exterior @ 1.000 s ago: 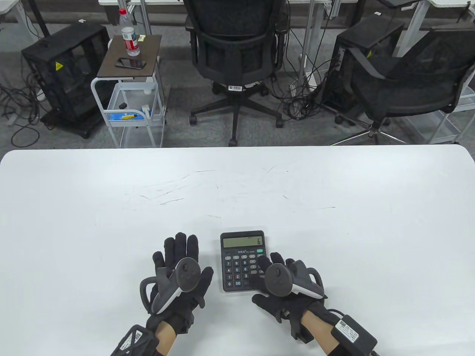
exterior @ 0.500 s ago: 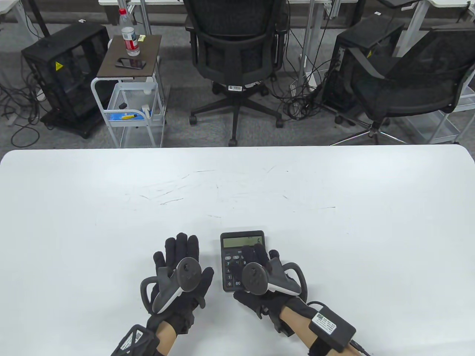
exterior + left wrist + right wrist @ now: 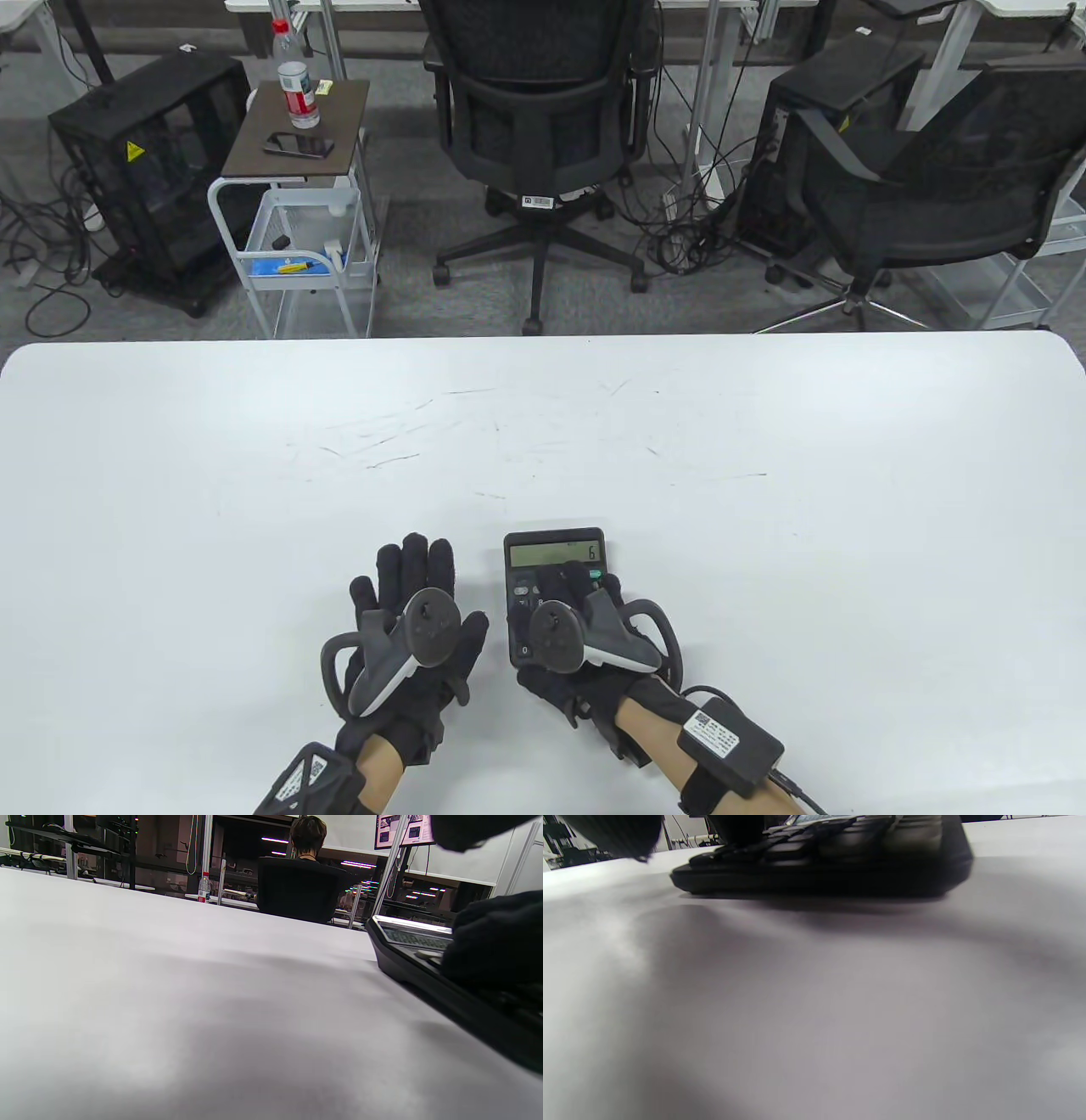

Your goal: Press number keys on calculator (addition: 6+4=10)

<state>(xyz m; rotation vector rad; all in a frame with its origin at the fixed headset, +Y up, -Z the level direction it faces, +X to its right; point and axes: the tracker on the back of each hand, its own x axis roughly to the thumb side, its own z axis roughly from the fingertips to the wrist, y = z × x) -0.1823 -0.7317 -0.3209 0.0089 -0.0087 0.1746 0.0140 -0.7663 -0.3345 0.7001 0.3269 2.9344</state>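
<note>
A dark calculator (image 3: 553, 550) lies on the white table (image 3: 543, 424) near the front edge, and its display reads 6. My right hand (image 3: 562, 598) lies over the keypad and hides most of the keys. In the right wrist view a gloved finger (image 3: 736, 830) comes down onto the keys on the left part of the calculator (image 3: 840, 866). My left hand (image 3: 414, 586) rests flat on the table just left of the calculator, fingers spread, holding nothing. The left wrist view shows the calculator's edge (image 3: 403, 959) with the right glove (image 3: 496, 938) on it.
Beyond the table's far edge stand two black office chairs (image 3: 543, 136), a small cart (image 3: 297, 212) with a bottle and a phone, and a black cabinet (image 3: 153, 170). The table carries only the calculator.
My right hand has moved left from the calculator's right side to over the keypad. The display still reads 6. My left hand has not moved.
</note>
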